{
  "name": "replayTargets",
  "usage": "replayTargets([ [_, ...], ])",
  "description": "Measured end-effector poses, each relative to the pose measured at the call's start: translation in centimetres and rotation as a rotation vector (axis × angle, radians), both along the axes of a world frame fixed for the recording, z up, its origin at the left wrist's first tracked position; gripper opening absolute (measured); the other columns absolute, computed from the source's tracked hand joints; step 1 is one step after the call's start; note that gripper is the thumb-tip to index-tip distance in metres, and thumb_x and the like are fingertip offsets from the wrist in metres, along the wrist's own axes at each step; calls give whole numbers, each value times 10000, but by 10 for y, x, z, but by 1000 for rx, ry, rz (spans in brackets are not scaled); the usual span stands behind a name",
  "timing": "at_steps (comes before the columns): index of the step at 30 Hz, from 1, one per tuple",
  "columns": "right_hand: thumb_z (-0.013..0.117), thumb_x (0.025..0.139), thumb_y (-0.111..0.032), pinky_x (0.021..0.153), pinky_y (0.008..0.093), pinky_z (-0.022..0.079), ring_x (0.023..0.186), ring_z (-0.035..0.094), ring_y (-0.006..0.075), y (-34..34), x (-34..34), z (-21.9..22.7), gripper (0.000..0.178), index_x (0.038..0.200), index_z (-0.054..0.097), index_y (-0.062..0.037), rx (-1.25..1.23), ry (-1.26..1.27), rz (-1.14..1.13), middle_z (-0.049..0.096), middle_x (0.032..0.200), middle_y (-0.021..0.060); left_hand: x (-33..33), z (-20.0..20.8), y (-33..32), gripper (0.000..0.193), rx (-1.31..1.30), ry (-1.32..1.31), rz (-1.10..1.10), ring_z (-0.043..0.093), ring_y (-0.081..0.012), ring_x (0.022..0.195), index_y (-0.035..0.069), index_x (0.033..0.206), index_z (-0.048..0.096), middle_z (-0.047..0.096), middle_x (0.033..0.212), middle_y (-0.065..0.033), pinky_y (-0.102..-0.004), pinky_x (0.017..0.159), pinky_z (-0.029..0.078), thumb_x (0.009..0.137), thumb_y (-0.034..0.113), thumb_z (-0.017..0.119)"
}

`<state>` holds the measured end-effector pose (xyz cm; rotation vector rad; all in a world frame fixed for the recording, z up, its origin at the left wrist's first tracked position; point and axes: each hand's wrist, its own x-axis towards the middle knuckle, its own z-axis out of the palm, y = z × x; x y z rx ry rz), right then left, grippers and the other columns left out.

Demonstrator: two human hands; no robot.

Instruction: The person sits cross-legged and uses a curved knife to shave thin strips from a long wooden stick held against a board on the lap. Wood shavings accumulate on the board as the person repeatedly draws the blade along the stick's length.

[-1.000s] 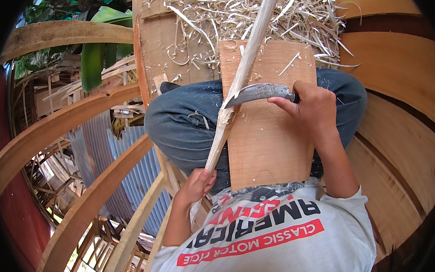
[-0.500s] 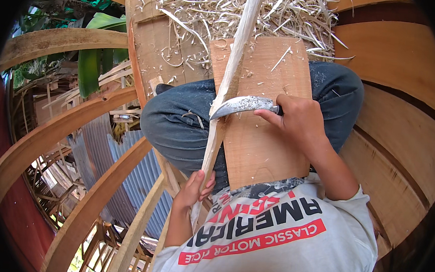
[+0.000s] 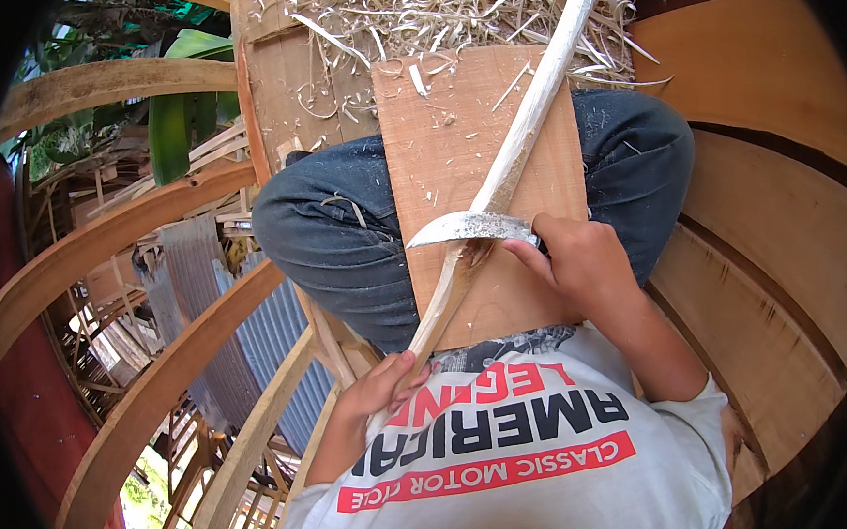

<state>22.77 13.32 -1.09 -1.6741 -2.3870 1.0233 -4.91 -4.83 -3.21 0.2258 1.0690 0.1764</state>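
My left hand (image 3: 384, 390) is closed round the lower end of a long, pale peeled stick (image 3: 521, 140), close to my shirt. The stick slants away to the upper right across a flat wooden board (image 3: 412, 138) on my lap. In my right hand (image 3: 579, 259) is the handle of a curved knife (image 3: 460, 226), mostly hidden by the fingers. Its blade, speckled with whitish bits, lies across the stick and points left. Just below the blade the stick shows a darker, rough patch.
Curled wood shavings (image 3: 458, 14) are heaped on the planks beyond my crossed legs (image 3: 333, 235). Curved wooden slats (image 3: 134, 237) run along the left, with corrugated metal sheets (image 3: 273, 347) and leaves beyond. Broad wooden boards (image 3: 766, 213) form the right side.
The stick's far end has swung right, so it now lies across the board. The knife has come slightly nearer my body along the stick. Both hands keep their hold.
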Motion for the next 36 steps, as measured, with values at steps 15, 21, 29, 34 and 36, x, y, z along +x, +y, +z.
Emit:
replayTargets([
  [15, 584, 808, -615, 445, 374, 475, 489, 609, 301, 19, 25, -26, 589, 647, 625, -49, 270, -245, -58, 584, 537, 138, 21, 11, 3, 589, 109, 118, -23, 314, -39, 411, 90, 734, 450, 351, 530, 68, -201, 379, 265, 967, 606, 284],
  [21, 518, 851, -629, 498, 409, 494, 546, 620, 333, 51, 46, -30, 659, 619, 598, -18, 297, -399, -190, 602, 582, 173, 21, 7, -2, 589, 67, 103, 16, 317, -39, 415, 85, 738, 464, 348, 530, 72, -205, 382, 270, 965, 603, 302],
  [29, 505, 889, -582, 590, 454, 486, 643, 607, 411, 84, 59, -26, 663, 674, 609, 36, 264, -292, -389, 596, 644, 238, 12, 2, -17, 583, 64, 87, 14, 305, -36, 432, 75, 772, 492, 362, 541, 73, -201, 400, 265, 974, 587, 299],
  [34, 549, 866, -570, 531, 425, 495, 561, 619, 358, 30, 25, 1, 585, 703, 662, -20, 93, -204, -161, 597, 581, 193, 14, 5, -9, 571, 84, 117, 33, 301, -36, 456, 67, 791, 505, 363, 554, 72, -197, 428, 258, 985, 560, 293],
  [36, 555, 844, -599, 489, 397, 489, 510, 612, 326, 16, 16, -5, 600, 657, 654, -38, 64, -241, -58, 585, 545, 173, 13, 5, -5, 564, 123, 104, 32, 302, -33, 472, 65, 798, 507, 362, 561, 72, -193, 445, 261, 987, 553, 297],
])
